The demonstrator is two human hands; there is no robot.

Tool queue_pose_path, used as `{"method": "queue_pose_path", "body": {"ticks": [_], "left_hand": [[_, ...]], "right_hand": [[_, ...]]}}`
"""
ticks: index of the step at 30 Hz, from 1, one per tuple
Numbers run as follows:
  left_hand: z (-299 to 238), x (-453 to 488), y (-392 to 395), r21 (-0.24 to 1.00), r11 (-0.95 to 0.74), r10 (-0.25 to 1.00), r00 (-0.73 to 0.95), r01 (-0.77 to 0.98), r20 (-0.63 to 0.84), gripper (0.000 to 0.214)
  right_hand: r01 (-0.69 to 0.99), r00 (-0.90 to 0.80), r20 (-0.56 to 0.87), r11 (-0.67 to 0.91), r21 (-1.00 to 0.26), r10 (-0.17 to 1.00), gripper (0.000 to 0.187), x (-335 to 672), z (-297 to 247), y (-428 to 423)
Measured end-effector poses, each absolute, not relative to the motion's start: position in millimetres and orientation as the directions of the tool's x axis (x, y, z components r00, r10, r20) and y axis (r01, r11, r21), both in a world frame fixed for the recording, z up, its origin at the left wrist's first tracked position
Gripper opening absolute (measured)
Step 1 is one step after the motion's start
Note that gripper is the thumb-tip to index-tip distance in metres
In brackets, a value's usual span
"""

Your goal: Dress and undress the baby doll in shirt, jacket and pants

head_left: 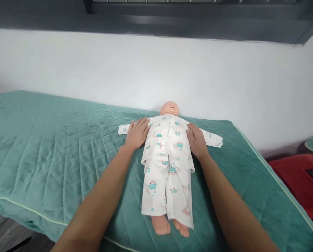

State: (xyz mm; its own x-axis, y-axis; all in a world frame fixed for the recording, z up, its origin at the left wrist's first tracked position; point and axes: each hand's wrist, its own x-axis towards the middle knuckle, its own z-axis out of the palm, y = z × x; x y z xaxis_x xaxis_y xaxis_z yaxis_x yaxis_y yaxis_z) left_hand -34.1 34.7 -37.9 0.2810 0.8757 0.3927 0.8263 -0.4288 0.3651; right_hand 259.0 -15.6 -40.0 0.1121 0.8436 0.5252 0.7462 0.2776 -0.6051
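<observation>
A baby doll [169,108] lies on its back with its head toward the wall and its bare feet toward me. It wears a white printed pajama shirt [177,136] and matching pajama pants [155,190]; both sleeves spread sideways, and no doll hands show at the cuffs. My left hand [138,133] rests over the sleeve on the left, fingers stretched out and touching the shirt's side. On the other side, my right hand [197,140] lies against the shirt near the armpit, its fingers slightly bent and partly hidden. Neither hand visibly grips the cloth.
A green quilted cover [54,150] with pale piping lies under the doll. Behind it rises a white wall [93,66], with a dark frame [172,22] across the top. A red object [300,182] stands beyond the right edge, and dark floor [4,232] shows at lower left.
</observation>
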Motion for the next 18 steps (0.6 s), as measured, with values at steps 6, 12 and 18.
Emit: {"method": "queue_pose_path", "body": {"ticks": [6,12,18], "left_hand": [[-51.7,-111.3,22.8,0.300,-0.223,0.947,0.133,0.927,0.293,0.062],[-54.7,-124.7,26.8,0.354,-0.117,0.972,0.033,0.928,0.234,0.059],[-54.5,-122.0,28.9,0.362,-0.068,0.965,-0.030,0.930,0.260,0.058]], "right_hand": [[0.963,0.114,0.376,-0.010,-0.269,0.920,0.060,333.9,-52.1,-51.6],[0.943,0.318,0.219,-0.283,-0.176,0.922,0.062,342.6,-45.4,-76.9],[0.903,0.411,0.163,-0.375,-0.210,0.897,0.063,336.6,-40.2,-75.4]]}}
